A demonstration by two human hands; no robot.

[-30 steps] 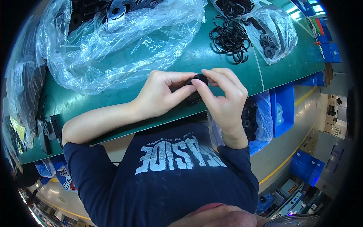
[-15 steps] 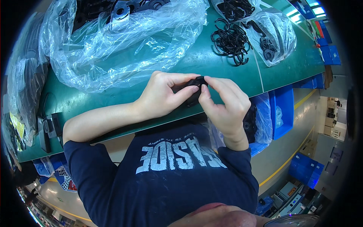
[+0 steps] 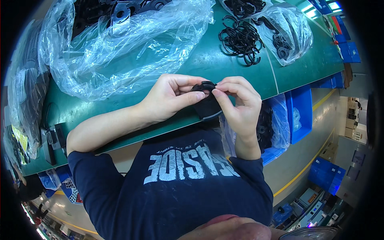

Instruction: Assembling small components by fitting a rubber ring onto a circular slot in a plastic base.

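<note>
Between my two hands, above the table's front edge, is a black plastic part (image 3: 208, 107) with a rounded top and a broad flat body. My left hand (image 3: 166, 98) is closed on its left side, thumb in front and fingers behind. My right hand (image 3: 242, 105) pinches at the top right edge with thumb and fingertips. The fingers partly cover the rounded end, and I cannot make out whether a separate small piece is there. Beyond my hands lies a loose pile of black C-shaped clips (image 3: 240, 42).
A large clear plastic bag (image 3: 120, 60) with flat black parts (image 3: 121, 13) spreads over the green table (image 3: 176, 129). Another clear bag (image 3: 298, 34) holds black rings. Blue bins (image 3: 301, 120) stand below the right edge. A small dark device (image 3: 54, 140) sits at left.
The black part has tilted, so its broad flat body now shows below my fingers. My right hand has shifted slightly left, its fingers still at the top edge.
</note>
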